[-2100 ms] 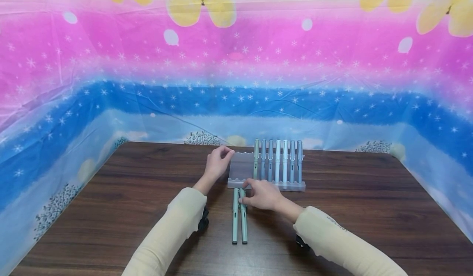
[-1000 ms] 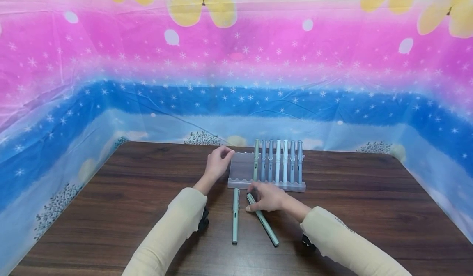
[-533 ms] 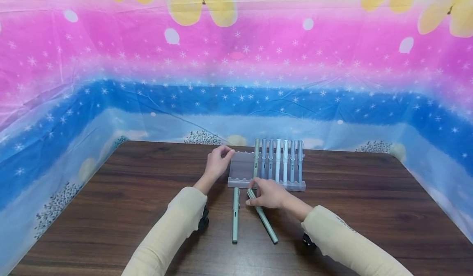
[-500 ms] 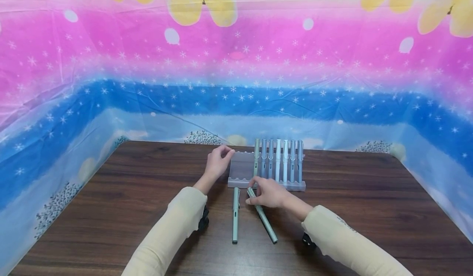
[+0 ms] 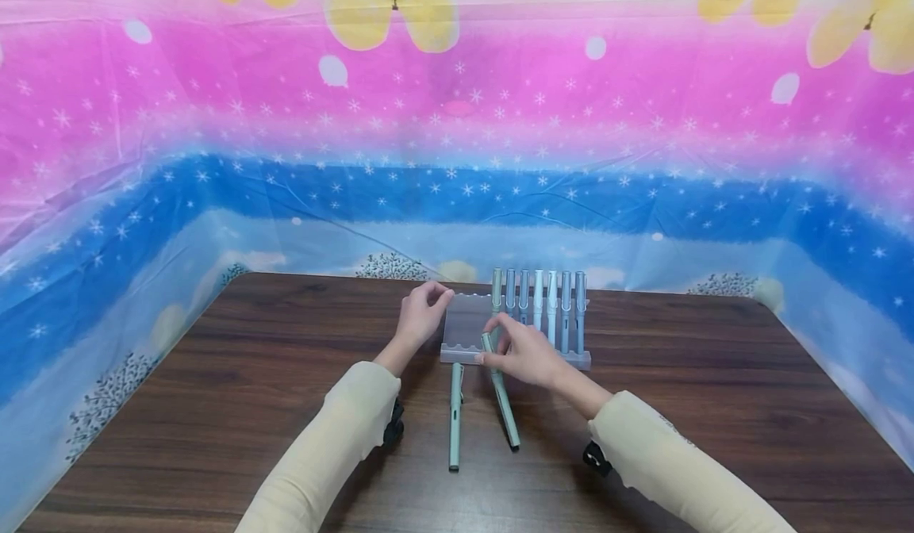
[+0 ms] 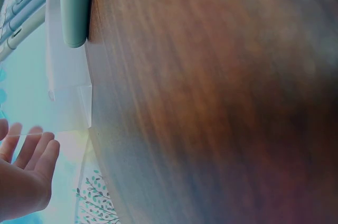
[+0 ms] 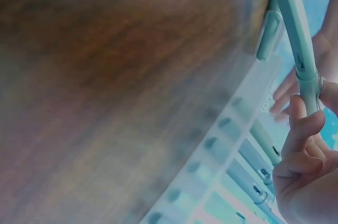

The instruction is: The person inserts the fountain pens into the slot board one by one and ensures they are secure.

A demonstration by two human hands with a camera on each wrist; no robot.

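Observation:
A clear pen rack (image 5: 467, 320) holds a row of several upright capped pens, with its left part bare. At its top left corner, my left hand (image 5: 420, 316) pinches the panel edge between thumb and fingers. My right hand (image 5: 527, 356) grips a sage green pen (image 5: 505, 410) by its capped end, thumb and forefinger around the cap in the right wrist view. This pen slants in front of the rack, its barrel end pointing down toward the table. Another green pen (image 5: 455, 422) lies on the table to the left, clip end toward the rack.
The pens in the rack run from a green pen (image 5: 497, 287) at the left, through white pens (image 5: 552, 303), to grey-blue pens (image 5: 580, 311) at the right. Brown wooden table (image 5: 286, 343) surrounds everything. A printed cloth (image 5: 457, 192) hangs behind and at both sides.
My right hand first slid one green pen away from the other, turning it aslant, and has now raised its capped end toward the rack. My left hand stays at the rack corner.

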